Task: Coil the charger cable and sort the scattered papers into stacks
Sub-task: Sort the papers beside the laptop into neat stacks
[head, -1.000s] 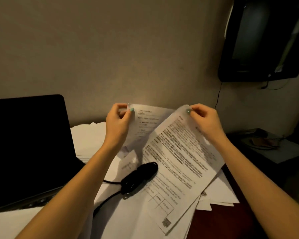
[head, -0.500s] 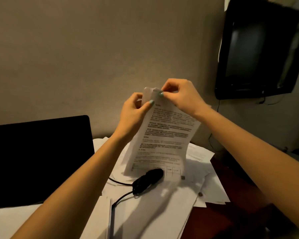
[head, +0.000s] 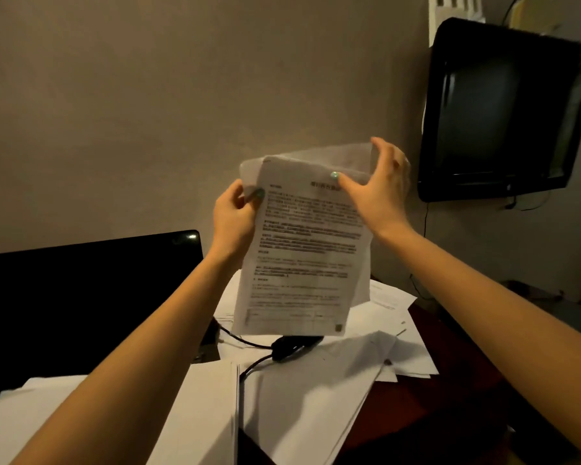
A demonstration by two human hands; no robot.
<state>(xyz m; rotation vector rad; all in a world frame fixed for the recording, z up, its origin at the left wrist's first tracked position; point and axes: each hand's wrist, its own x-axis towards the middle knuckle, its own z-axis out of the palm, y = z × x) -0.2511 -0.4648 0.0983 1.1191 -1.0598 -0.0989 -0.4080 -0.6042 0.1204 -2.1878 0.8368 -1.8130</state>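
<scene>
To your left stands a black open laptop (head: 91, 297) with a dark screen, and on the wall to your right hangs a black boxy television (head: 503, 109). Below your arms, loose white papers (head: 316, 397) lie spread over the dark reddish wooden table (head: 450, 414), with a squarer white paper stack (head: 195, 414) at lower left. The black charger brick with its cable (head: 292, 345) lies uncoiled on those papers. The sheets you hold hide its far end, and the cable trails toward the laptop and toward you.

You hold the printed white paper sheets (head: 302, 256) upright in the air above the charger, text facing you. One blurred sheet sits behind the front one, offset up and to the right. Your left hand (head: 233, 216) pinches their upper left edge, thumb on the front. Your right hand (head: 379, 193) grips the top right, thumb on the front and fingers spread loosely behind.
</scene>
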